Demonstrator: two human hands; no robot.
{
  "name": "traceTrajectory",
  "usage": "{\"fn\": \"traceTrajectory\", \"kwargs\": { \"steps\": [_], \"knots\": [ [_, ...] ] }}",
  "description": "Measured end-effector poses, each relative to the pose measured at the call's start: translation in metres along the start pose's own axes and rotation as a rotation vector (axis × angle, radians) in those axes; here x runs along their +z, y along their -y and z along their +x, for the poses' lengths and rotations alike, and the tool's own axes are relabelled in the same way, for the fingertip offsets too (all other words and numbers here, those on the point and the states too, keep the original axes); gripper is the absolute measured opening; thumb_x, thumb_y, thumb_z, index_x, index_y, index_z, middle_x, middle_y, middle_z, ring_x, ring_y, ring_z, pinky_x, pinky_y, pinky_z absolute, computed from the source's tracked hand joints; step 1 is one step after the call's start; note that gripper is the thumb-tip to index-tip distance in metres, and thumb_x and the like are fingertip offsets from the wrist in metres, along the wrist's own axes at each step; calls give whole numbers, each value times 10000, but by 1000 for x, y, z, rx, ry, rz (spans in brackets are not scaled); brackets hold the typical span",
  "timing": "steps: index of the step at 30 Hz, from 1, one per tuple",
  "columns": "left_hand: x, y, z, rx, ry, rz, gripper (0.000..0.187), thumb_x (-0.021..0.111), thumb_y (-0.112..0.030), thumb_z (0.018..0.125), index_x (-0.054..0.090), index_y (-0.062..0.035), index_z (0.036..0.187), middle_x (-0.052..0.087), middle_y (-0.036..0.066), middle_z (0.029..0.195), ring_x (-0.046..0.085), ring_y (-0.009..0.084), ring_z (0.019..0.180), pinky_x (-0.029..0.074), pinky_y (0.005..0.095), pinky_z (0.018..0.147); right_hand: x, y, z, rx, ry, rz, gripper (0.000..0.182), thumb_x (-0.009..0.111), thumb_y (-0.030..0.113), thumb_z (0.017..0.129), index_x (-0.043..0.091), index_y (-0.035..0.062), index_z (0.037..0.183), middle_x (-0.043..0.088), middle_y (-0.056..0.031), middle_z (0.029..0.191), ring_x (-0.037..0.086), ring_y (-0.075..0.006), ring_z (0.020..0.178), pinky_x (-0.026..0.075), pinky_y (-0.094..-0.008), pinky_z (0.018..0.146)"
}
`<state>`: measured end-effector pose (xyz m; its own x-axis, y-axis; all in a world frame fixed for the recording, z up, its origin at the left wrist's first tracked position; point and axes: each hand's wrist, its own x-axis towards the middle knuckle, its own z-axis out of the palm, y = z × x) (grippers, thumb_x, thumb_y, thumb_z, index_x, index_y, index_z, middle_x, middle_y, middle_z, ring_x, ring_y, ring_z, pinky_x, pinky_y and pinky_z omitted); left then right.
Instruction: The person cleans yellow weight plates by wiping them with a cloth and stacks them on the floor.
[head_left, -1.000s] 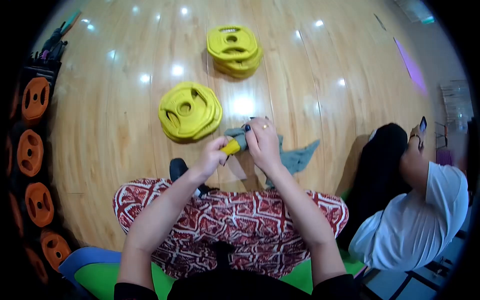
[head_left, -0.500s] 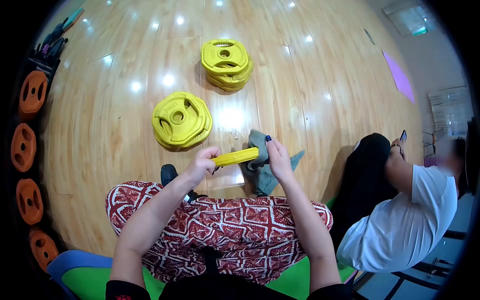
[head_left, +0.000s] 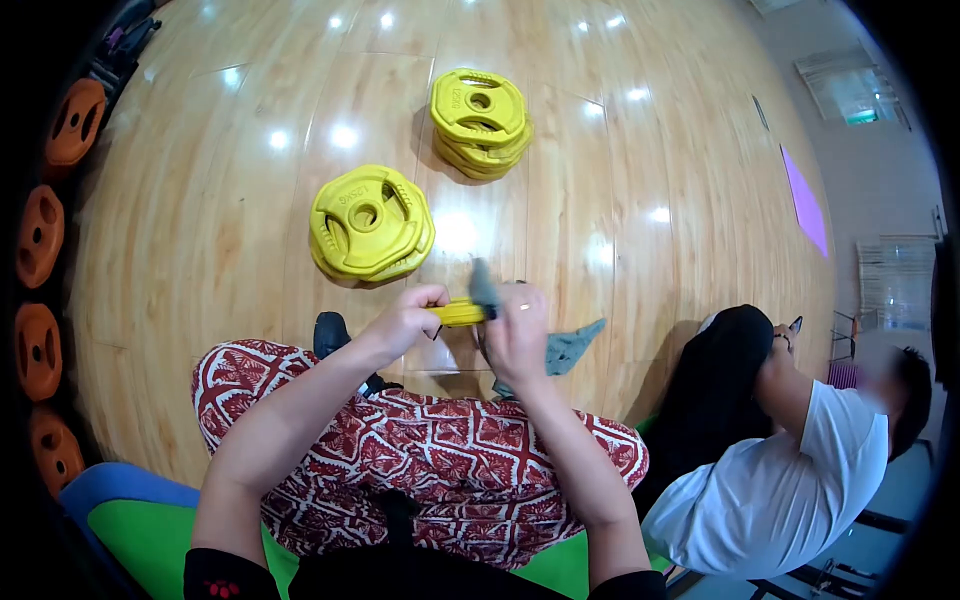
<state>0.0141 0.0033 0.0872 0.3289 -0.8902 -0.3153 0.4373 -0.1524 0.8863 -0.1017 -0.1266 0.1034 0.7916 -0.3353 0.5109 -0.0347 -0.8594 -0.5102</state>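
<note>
Seen edge-on, a yellow weight plate (head_left: 458,313) is held up over my lap. My left hand (head_left: 405,322) grips its left end, fingers closed around the rim. Over its right end, my right hand (head_left: 522,330) is closed on a grey-green cloth (head_left: 572,348) that wraps part of the edge; the rest of the cloth hangs down to the right. My right fingers are slightly blurred. Beyond my hands lie a nearer stack of yellow weight plates (head_left: 368,222) marked 1.25KG and a farther yellow stack (head_left: 480,115).
Orange weight plates (head_left: 40,235) line the left side. To my right sits a person in a white shirt (head_left: 740,490), holding a phone (head_left: 796,324). A purple mat (head_left: 803,200) lies farther right on the wooden floor. Under me is a green mat (head_left: 150,550).
My right hand has moved left along the plate with the cloth and turned, its back now showing. My left hand keeps its grip. The view has shifted slightly.
</note>
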Motion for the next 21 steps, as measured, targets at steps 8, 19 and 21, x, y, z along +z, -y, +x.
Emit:
{"fn": "traceTrajectory", "kwargs": {
  "steps": [8,19,21],
  "knots": [
    [1,18,5,-108,2,19,198,429,-60,517,465,-24,708,435,14,638,408,93,565,311,201,480,6,-12,-7,257,177,77,109,508,123,761,540,20,771,541,-114,721,503,-288,738,359,-375,732],
    [12,12,7,-80,4,462,263,532,-66,606,511,3,859,549,140,696,542,225,651,415,312,588,6,-32,-6,726,115,307,188,447,151,796,515,-9,725,529,-166,693,505,-329,723,375,-417,691],
    [10,6,3,-193,28,490,276,534,-77,610,509,9,871,554,143,710,546,229,667,418,315,600,8,-17,-8,454,107,140,156,470,144,780,525,3,743,538,-146,707,513,-306,739,377,-412,731]
  ]
}}
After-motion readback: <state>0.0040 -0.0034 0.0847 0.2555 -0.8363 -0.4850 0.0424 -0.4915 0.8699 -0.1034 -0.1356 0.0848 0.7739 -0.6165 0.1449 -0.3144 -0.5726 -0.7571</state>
